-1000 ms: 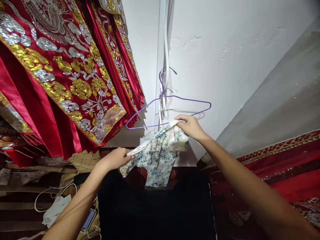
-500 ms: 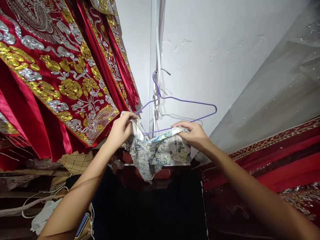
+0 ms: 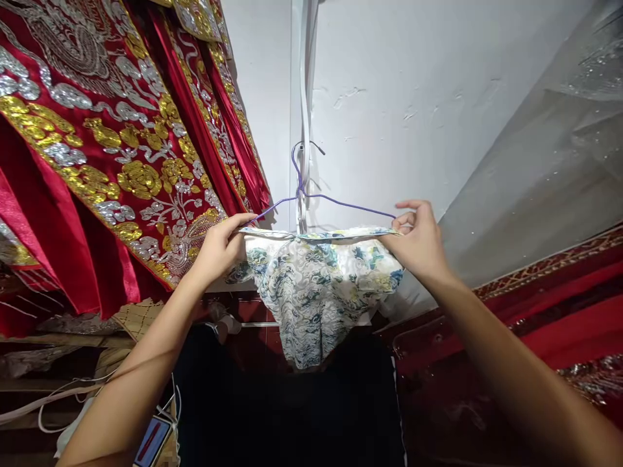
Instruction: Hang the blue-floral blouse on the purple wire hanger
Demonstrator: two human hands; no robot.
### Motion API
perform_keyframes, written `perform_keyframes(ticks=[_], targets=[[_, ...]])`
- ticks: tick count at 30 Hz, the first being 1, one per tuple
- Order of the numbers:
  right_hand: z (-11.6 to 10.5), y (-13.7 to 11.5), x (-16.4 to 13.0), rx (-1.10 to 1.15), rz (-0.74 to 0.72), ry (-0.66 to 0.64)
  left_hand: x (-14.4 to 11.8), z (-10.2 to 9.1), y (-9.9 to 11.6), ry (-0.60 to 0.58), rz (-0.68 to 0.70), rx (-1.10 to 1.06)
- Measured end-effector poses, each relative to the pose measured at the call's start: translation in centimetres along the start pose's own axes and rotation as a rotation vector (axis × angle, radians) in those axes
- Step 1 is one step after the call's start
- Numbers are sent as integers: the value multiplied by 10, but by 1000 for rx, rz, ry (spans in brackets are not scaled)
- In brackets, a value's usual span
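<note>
A floral-patterned garment [image 3: 316, 285] in white, blue and yellow is stretched sideways between my two hands, its top edge drawn nearly straight. My left hand [image 3: 221, 250] pinches its left end, close to the left arm of a purple hanger [image 3: 350, 203]. At the other end, my right hand [image 3: 418, 240] grips the fabric beside the hanger's right tip. The hanger's hook hangs on a white cord or strip against the wall. The cloth covers the hanger's lower bar, and its bottom hangs down loosely to a point.
Red cloth with gold and silver sequin embroidery [image 3: 146, 175] hangs close on the left. Behind is a white wall [image 3: 399, 117]. On the right are a clear plastic sheet [image 3: 530, 162] and red fabric [image 3: 574, 324]. A phone [image 3: 153, 441] lies at the lower left.
My hands have spread apart, the right one moving right and slightly up. The bunched garment is now pulled wide and flat over the lower part of the hanger.
</note>
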State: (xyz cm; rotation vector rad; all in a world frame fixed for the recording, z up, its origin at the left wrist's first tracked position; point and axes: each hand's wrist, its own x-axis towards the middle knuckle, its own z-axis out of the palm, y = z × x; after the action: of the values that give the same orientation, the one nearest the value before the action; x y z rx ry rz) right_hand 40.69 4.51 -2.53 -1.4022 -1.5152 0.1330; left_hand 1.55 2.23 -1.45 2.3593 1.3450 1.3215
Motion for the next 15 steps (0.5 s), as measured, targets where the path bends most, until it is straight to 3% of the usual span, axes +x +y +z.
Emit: perform_keyframes(ticks=[2, 5, 7, 10, 12, 15], targets=[[0, -5, -1, 16, -17, 18, 2, -1, 1, 7, 9, -7], [-9, -10, 2, 118, 60, -105, 6, -4, 2, 81, 48, 57], [-22, -12, 7, 223, 164, -226, 11, -7, -1, 211, 41, 112], [-39, -13, 13, 452, 367, -515, 20, -9, -9, 375, -79, 68], [-40, -16, 14, 667, 479, -637, 26, -6, -13, 383, -173, -53], [-22, -32, 11, 868, 582, -610, 32, 4, -7, 314, -189, -177]])
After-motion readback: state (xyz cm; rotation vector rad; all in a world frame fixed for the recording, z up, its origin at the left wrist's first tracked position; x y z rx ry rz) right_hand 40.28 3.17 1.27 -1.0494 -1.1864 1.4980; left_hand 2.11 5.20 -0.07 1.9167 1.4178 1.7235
